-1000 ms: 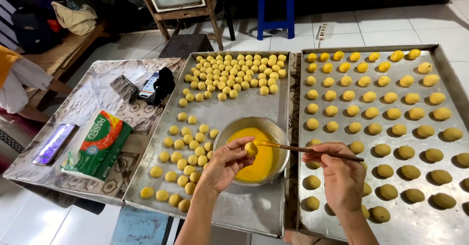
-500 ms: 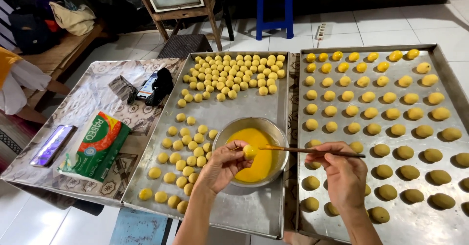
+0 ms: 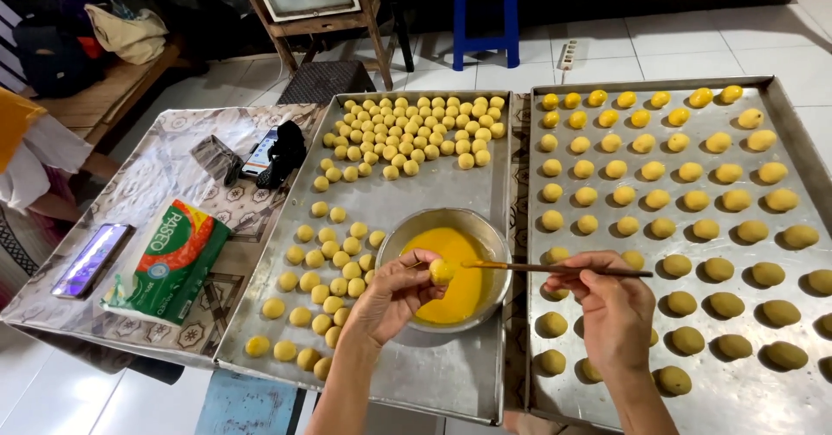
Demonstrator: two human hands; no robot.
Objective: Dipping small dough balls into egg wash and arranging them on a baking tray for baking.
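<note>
My left hand [image 3: 394, 292] pinches a dough ball [image 3: 440, 270] over the bowl [image 3: 407, 227] of yellow glaze — my right hand [image 3: 607, 301], pinching the brush [image 3: 563, 269], has now drawn its tip onto the ball.

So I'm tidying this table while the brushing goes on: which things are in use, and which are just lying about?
In use:
left hand holding a dough ball
right hand holding a brush
bowl of yellow glaze
left tray
right tray

Lying about:
phone
green packet
black items
</note>
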